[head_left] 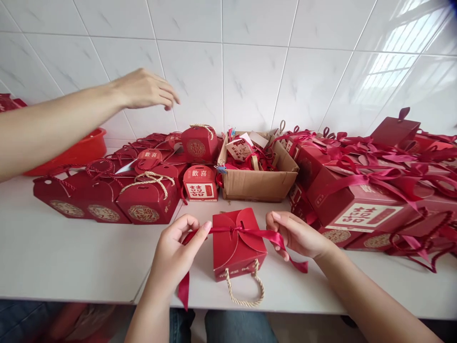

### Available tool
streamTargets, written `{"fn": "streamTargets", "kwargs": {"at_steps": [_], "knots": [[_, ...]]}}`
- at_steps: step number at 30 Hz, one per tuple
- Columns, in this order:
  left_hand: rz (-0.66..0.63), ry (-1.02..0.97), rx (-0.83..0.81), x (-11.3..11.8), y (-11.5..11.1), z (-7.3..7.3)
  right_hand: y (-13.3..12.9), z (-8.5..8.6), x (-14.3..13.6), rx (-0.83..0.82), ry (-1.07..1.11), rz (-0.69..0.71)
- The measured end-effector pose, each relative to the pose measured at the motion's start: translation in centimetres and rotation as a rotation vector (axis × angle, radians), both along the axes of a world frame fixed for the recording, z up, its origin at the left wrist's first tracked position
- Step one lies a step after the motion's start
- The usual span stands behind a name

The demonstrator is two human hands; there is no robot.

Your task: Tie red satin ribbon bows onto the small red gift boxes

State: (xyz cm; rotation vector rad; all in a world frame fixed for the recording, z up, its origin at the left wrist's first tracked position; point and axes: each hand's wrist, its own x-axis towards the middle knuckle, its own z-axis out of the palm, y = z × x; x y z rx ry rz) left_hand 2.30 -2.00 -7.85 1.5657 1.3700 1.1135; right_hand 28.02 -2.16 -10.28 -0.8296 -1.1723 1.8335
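Note:
A red gift box (233,250) with curved interlocking top flaps stands upright at the table's front edge. Its beige rope handle (246,302) hangs forward over the edge. A dark pink ribbon (262,233) crosses the top, gathered at the middle of the flaps. My left hand (180,252) is closed, pinching the ribbon between thumb and fingers left of the box, with one tail dangling below. On the right side, my right hand (294,236) has curled fingers around the other ribbon end, whose tail hangs loose.
Another person's hand (146,89) reaches in from the left above red boxes (143,205). Behind my box stands a cardboard carton (257,185) with tags and ribbons. Ribboned boxes (369,214) are piled right. An orange-red basin (85,150) stands back left on the white table (82,267).

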Motion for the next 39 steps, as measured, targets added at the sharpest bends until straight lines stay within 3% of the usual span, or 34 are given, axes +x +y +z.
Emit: {"fn": "streamTargets", "kwargs": {"at_steps": [7, 11, 17, 22, 26, 28, 30, 35, 39], "knots": [[-0.115, -0.066, -0.093, 1.0, -0.5, 0.5, -0.3, 0.2, 0.4, 0.088, -0.185, 0.127], [-0.146, -0.091, -0.102, 1.8, -0.7, 0.4, -0.4, 0.2, 0.6, 0.120, -0.138, 0.123], [-0.200, -0.067, -0.142, 2.8, -0.9, 0.1, -0.8, 0.6, 0.9, 0.277, 0.041, -0.044], [-0.254, -0.025, -0.146, 4.0, -1.2, -0.7, -1.3, 1.5, 0.9, 0.415, 0.070, -0.165], [-0.150, 0.041, 0.013, 4.8, -1.4, -1.0, -1.7, 2.0, 0.7, 0.453, 0.041, -0.190], [-0.054, 0.071, 0.185, 5.1, -1.3, -0.3, -1.9, 2.1, 0.6, 0.450, 0.049, -0.169], [-0.042, 0.064, 0.294, 5.5, -1.2, 0.9, -2.0, 2.1, 0.5, 0.465, 0.047, -0.157], [-0.281, 0.040, 0.240, 8.0, -1.0, 3.9, -2.1, 2.3, 0.2, 0.528, -0.011, -0.185], [-0.262, 0.050, 0.223, 9.3, -1.0, 4.3, -2.1, 2.3, 0.1, 0.542, -0.006, -0.184]]}}
